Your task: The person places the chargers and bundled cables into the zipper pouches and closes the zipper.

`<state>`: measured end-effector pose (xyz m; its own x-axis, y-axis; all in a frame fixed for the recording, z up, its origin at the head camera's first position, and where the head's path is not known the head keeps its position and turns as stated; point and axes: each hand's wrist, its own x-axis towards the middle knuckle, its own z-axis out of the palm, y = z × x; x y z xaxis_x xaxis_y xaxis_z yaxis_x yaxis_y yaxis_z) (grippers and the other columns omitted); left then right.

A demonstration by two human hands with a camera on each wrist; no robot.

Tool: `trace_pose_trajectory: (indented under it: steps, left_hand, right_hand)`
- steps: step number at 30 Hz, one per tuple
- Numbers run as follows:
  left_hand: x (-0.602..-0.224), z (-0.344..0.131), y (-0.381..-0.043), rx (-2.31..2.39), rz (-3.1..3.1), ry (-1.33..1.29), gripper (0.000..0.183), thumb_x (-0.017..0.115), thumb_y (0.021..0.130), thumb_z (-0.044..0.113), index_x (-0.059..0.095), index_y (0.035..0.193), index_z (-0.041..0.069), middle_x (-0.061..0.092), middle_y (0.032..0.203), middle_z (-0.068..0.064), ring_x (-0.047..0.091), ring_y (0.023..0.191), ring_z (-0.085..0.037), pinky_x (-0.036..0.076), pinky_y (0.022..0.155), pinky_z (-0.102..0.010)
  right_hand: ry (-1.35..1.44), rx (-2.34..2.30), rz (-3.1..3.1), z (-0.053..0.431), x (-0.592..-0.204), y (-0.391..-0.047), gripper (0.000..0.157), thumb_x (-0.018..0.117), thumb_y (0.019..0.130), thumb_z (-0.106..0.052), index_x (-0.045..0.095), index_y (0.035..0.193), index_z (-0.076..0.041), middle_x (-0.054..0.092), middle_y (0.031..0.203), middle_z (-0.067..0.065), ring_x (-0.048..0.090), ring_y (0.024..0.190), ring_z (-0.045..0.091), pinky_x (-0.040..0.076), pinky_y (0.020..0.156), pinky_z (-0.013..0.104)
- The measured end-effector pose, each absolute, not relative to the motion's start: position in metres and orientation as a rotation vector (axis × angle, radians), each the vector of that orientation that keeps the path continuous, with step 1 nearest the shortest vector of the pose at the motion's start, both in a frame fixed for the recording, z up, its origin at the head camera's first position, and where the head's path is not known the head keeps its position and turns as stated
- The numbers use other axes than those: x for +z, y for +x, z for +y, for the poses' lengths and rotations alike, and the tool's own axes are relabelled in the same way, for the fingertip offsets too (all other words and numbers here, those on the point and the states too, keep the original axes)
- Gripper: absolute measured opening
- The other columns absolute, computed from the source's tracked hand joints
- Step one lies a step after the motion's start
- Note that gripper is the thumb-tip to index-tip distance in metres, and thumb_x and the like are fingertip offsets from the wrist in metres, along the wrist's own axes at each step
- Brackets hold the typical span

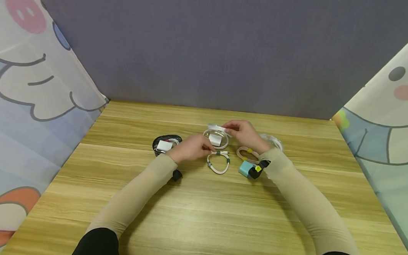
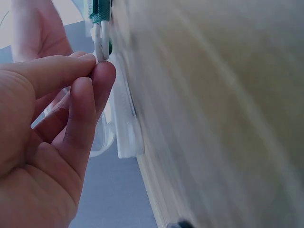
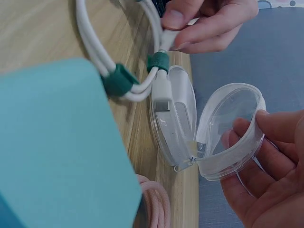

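My left hand (image 1: 193, 148) pinches a coiled white charging cable (image 1: 219, 172) between thumb and fingertips. Green ties (image 3: 118, 80) bind the coil, and a USB plug (image 3: 162, 97) shows at its end. Just behind the cable lies a round clear zip case (image 1: 225, 146) with a white rim and a white adapter (image 1: 215, 140) inside. My right hand (image 1: 245, 135) grips the case's raised transparent lid (image 3: 232, 156), thumb on the rim and fingers behind it. The hinge joins this lid to the base (image 3: 183, 90) on the table. In the left wrist view, the left fingers partly hide the case.
Left of the hands sits a black case (image 1: 154, 142) holding a white adapter (image 1: 164, 145) and a cable. Below the right forearm lie a teal charger (image 1: 245, 168) and a pink cable (image 1: 240, 154). Another clear case (image 1: 274, 141) stands behind it. A grey panel (image 1: 208, 47) borders the wooden table (image 1: 199, 219).
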<state>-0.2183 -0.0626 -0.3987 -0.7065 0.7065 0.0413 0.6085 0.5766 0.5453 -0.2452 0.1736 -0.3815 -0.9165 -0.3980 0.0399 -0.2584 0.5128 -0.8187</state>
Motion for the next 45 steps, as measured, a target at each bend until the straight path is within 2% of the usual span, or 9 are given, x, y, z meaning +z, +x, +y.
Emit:
trace_pose_trajectory:
  steps: [8,15,27,37,45]
  left_hand:
    - [-0.394,-0.072,-0.224,0.989,2.622,0.919,0.015,0.069,0.094,0.009,0.079,0.105,0.011,0.072,0.101,-0.001,0.060,0.081,-0.013,0.049,0.070,-0.028]
    - [-0.394,-0.075,-0.231,1.106,2.706,0.797,0.015,0.067,0.095,0.011,0.078,0.106,0.011,0.073,0.102,-0.003,0.065,0.086,-0.015,0.052,0.074,-0.031]
    - [-0.403,-0.073,-0.242,1.224,2.806,0.626,0.015,0.067,0.096,0.016,0.078,0.105,0.011,0.072,0.107,-0.004,0.066,0.088,-0.017,0.055,0.075,-0.035]
    - [-0.407,-0.068,-0.243,1.254,2.862,0.411,0.012,0.071,0.094,0.017,0.077,0.101,0.010,0.072,0.094,-0.003,0.065,0.086,-0.019,0.053,0.074,-0.035]
    - [-0.409,-0.067,-0.245,1.258,2.887,0.416,0.007,0.074,0.091,0.017,0.070,0.089,0.012,0.068,0.085,-0.002,0.062,0.077,-0.018,0.051,0.067,-0.034]
  right_hand:
    - [-0.547,-1.371,2.584,0.173,-0.380,-0.244,0.021,0.061,0.100,-0.013,0.071,0.118,-0.007,0.068,0.118,0.009,0.063,0.111,0.025,0.050,0.094,0.041]
    - [-0.550,-1.362,2.588,0.173,-0.379,-0.242,0.022,0.060,0.101,-0.014,0.070,0.119,-0.008,0.068,0.120,0.009,0.062,0.112,0.025,0.050,0.096,0.042]
    - [-0.533,-1.400,2.575,0.171,-0.379,-0.242,0.020,0.061,0.100,-0.012,0.071,0.117,-0.006,0.068,0.118,0.009,0.062,0.111,0.024,0.049,0.096,0.041]
    - [-0.579,-1.411,2.578,0.169,-0.383,-0.241,0.019,0.062,0.099,-0.008,0.072,0.115,-0.003,0.070,0.114,0.010,0.065,0.105,0.024,0.051,0.093,0.039]
    - [-0.578,-1.416,2.580,0.169,-0.382,-0.241,0.018,0.063,0.099,-0.009,0.073,0.114,-0.005,0.070,0.114,0.009,0.064,0.104,0.023,0.052,0.092,0.038]
